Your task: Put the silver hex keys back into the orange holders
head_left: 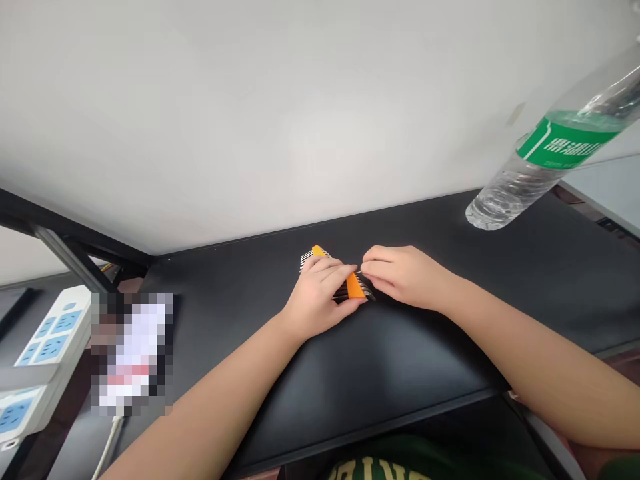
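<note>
An orange strip (356, 287) with a row of thin dark and pale pieces along it lies on the black table (400, 360), near its middle. My left hand (320, 293) is closed over the strip, fingers on top and thumb at its near end. Just to the right, my right hand (407, 275) has its fingertips pinched together at the strip's right edge, close to the left fingertips. Something small and thin shows at that pinch, but I cannot make out what it is. Part of the strip is hidden under my left hand.
A clear bottle with a green label (565, 143) stands at the back right. To the left are a white power strip with blue sockets (50, 347), a blurred-out device (137, 353) with a white cable (107, 447), and a black metal frame (75, 260). A pale wall (250, 120) rises behind the table.
</note>
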Available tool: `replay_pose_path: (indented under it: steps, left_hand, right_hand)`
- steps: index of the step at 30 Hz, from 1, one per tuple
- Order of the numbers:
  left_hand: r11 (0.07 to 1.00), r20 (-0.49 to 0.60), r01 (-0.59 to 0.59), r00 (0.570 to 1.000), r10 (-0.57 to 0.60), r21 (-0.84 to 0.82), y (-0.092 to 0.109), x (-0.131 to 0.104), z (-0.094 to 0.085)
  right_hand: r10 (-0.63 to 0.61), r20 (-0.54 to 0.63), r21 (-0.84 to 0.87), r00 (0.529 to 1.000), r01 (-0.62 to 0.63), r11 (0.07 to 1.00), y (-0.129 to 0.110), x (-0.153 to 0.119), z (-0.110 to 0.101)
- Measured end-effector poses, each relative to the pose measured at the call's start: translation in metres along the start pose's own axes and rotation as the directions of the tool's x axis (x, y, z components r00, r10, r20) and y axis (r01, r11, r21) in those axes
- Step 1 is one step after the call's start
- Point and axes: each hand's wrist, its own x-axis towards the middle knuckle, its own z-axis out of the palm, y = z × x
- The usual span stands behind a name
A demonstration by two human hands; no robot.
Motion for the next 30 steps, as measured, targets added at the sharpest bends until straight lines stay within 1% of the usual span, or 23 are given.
replay_pose_path:
  steps: [2, 4, 6, 7, 8, 9, 11, 12, 13, 14, 15, 17, 19, 21, 23, 24, 26, 27, 29, 30]
  left_hand:
    - [0.999, -0.016, -0.025, 1.0, 0.025, 0.029, 0.002, 0.002, 0.0]
    - [0.999, -0.017, -0.023, 1.0, 0.024, 0.04, 0.003, 0.002, -0.001]
    - [0.999, -0.009, -0.007, 1.0, 0.007, 0.031, 0.003, 0.002, -0.001]
    - [1.0, -0.004, 0.004, 1.0, -0.004, 0.027, 0.003, 0.002, -0.001]
    - [1.0, 0.0, 0.012, 1.0, -0.012, 0.024, 0.002, 0.002, -0.001]
    - [1.0, 0.004, 0.016, 1.0, -0.016, 0.023, 0.002, 0.001, 0.0]
    - [0.999, 0.01, 0.02, 1.0, -0.021, 0.032, 0.002, 0.001, 0.001]
    - [0.999, 0.016, 0.024, 1.0, -0.024, 0.043, 0.002, 0.001, 0.001]
    - [0.998, 0.028, 0.03, 0.999, -0.031, 0.055, 0.002, 0.001, 0.001]
    - [0.997, 0.047, 0.038, 0.998, -0.042, 0.069, 0.002, 0.001, 0.001]
    - [0.995, 0.064, 0.052, 0.996, -0.057, 0.084, 0.002, 0.001, 0.0]
    - [0.987, 0.075, 0.1, 0.991, -0.11, 0.127, -0.001, 0.002, -0.002]
    - [0.962, 0.016, 0.196, 0.979, -0.203, 0.189, -0.007, 0.003, -0.003]
    - [0.909, -0.051, 0.338, 0.941, -0.336, 0.245, -0.015, 0.003, -0.002]
    - [0.856, -0.018, 0.433, 0.894, -0.447, 0.282, -0.023, 0.003, 0.001]
    - [0.843, 0.01, 0.456, 0.878, -0.478, 0.286, -0.026, 0.003, 0.002]
    - [0.838, 0.054, 0.471, 0.863, -0.503, 0.275, -0.031, 0.003, 0.004]
    - [0.84, 0.063, 0.473, 0.861, -0.505, 0.266, -0.032, 0.003, 0.004]
    - [0.844, 0.061, 0.475, 0.862, -0.504, 0.25, -0.032, 0.003, 0.003]
    - [0.845, 0.057, 0.476, 0.863, -0.503, 0.243, -0.032, 0.002, 0.002]
  right_hand:
    - [0.004, 0.029, 0.018, 1.0, -0.005, 1.0, -0.004, 0.001, 0.003]
    - [0.026, 0.046, 0.053, 0.999, -0.029, 0.998, -0.007, 0.003, 0.004]
    - [0.078, 0.047, 0.143, 0.996, -0.084, 0.986, -0.01, 0.004, 0.005]
    - [0.124, 0.051, 0.227, 0.991, -0.132, 0.965, -0.011, 0.005, 0.005]
    - [0.182, 0.07, 0.335, 0.981, -0.195, 0.922, -0.013, 0.006, 0.005]
    - [0.247, 0.107, 0.451, 0.963, -0.268, 0.851, -0.014, 0.007, 0.005]
    - [0.343, 0.237, 0.634, 0.909, -0.412, 0.655, -0.016, 0.009, 0.008]
    - [0.36, 0.302, 0.681, 0.883, -0.464, 0.566, -0.017, 0.011, 0.01]
    - [0.368, 0.347, 0.704, 0.863, -0.499, 0.506, -0.017, 0.012, 0.013]
    - [0.374, 0.372, 0.708, 0.849, -0.521, 0.477, -0.017, 0.013, 0.016]
    - [0.388, 0.38, 0.7, 0.84, -0.535, 0.473, -0.016, 0.014, 0.019]
    - [0.446, 0.349, 0.658, 0.824, -0.555, 0.509, -0.012, 0.015, 0.022]
    - [0.525, 0.272, 0.584, 0.806, -0.572, 0.576, -0.003, 0.015, 0.022]
    - [0.587, 0.182, 0.478, 0.789, -0.592, 0.648, 0.01, 0.015, 0.018]
    - [0.625, 0.135, 0.384, 0.769, -0.622, 0.683, 0.026, 0.014, 0.015]
    - [0.625, 0.113, 0.345, 0.773, -0.62, 0.705, 0.035, 0.013, 0.014]
    - [0.604, 0.039, 0.228, 0.796, -0.595, 0.771, 0.051, 0.012, 0.014]
    - [0.603, 0.0, 0.19, 0.797, -0.592, 0.783, 0.058, 0.011, 0.015]
    - [0.627, -0.03, 0.18, 0.778, -0.613, 0.769, 0.067, 0.011, 0.015]
    - [0.652, -0.017, 0.206, 0.758, -0.635, 0.744, 0.07, 0.011, 0.015]
